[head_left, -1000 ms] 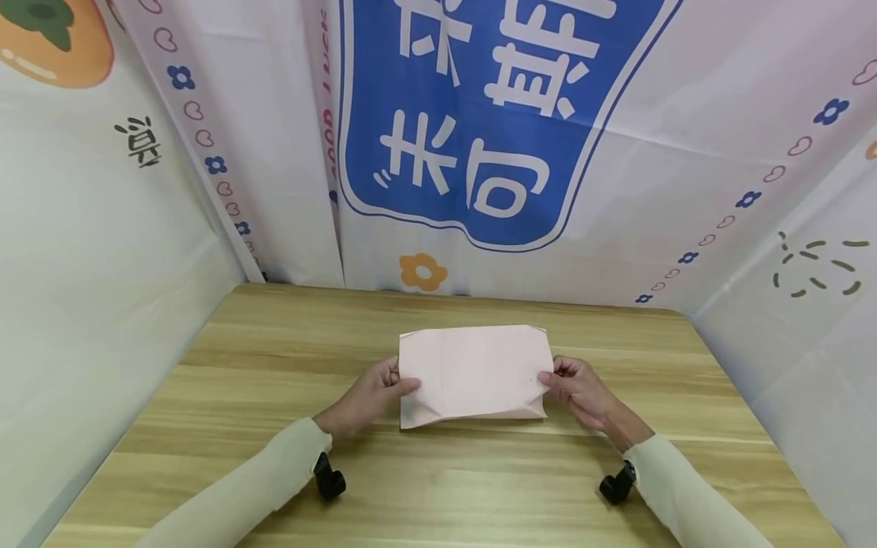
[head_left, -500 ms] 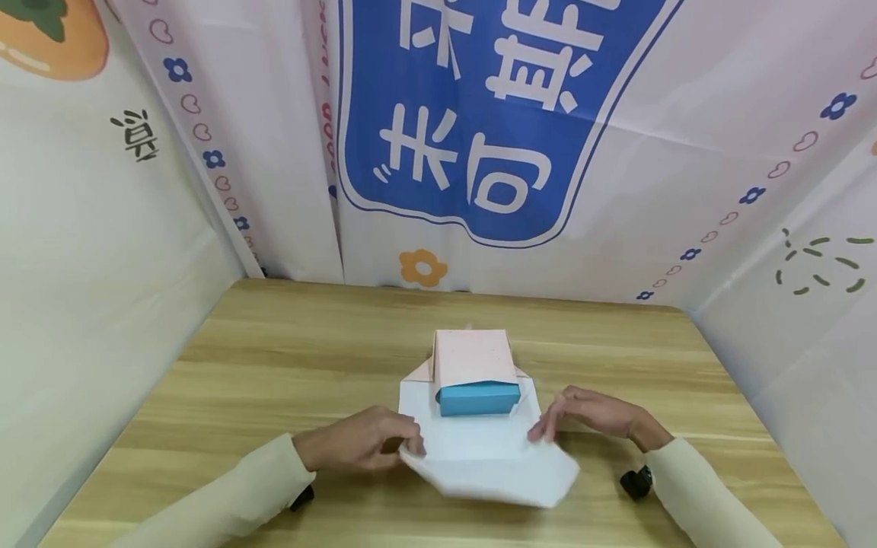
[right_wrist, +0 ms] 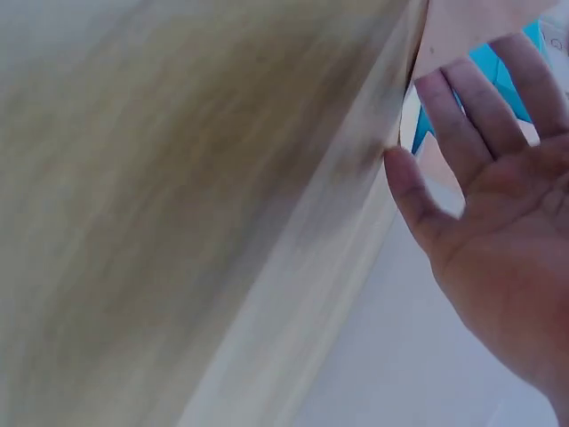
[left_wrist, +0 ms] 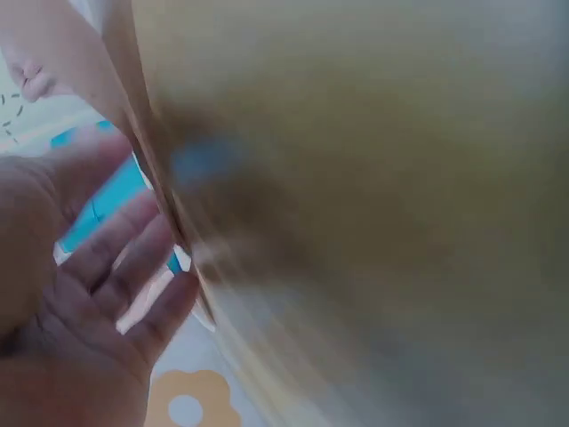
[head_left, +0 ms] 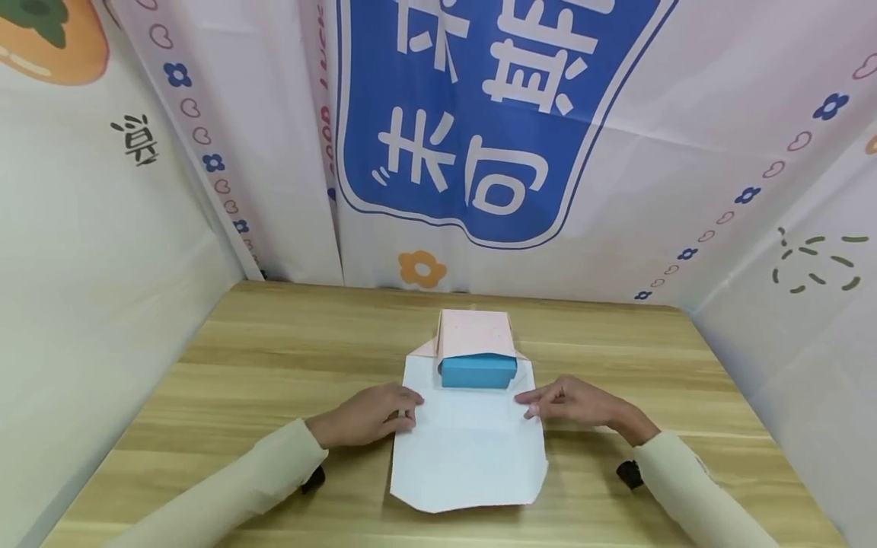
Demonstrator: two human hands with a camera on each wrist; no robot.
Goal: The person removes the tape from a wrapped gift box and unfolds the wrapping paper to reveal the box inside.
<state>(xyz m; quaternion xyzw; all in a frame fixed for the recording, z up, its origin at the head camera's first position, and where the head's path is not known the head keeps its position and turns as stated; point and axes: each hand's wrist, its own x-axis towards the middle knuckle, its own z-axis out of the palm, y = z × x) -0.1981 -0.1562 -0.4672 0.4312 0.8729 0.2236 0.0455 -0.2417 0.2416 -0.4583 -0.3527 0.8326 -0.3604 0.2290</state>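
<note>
A sheet of card (head_left: 459,464), white inside and pink outside, lies opened out on the table. At its far end a folded pink part (head_left: 477,333) covers the top of a blue box (head_left: 478,372), whose near side shows. My left hand (head_left: 370,415) rests its fingertips on the sheet's left edge, fingers fairly straight. On the opposite edge, my right hand (head_left: 575,402) touches the sheet with extended fingers. The left wrist view shows the left fingers (left_wrist: 124,258) near the blue box; in the right wrist view the right fingers (right_wrist: 480,116) are spread beside it.
The wooden table (head_left: 274,350) extends around the sheet on all sides. Printed cloth (head_left: 288,152) hangs along its back and both sides. Black wrist cameras (head_left: 630,473) are strapped at the sleeve cuffs.
The pink folded card, held up in both hands, was set down and opened, showing the blue box. Its near flap now lies flat toward me, and the box sits slightly farther away.
</note>
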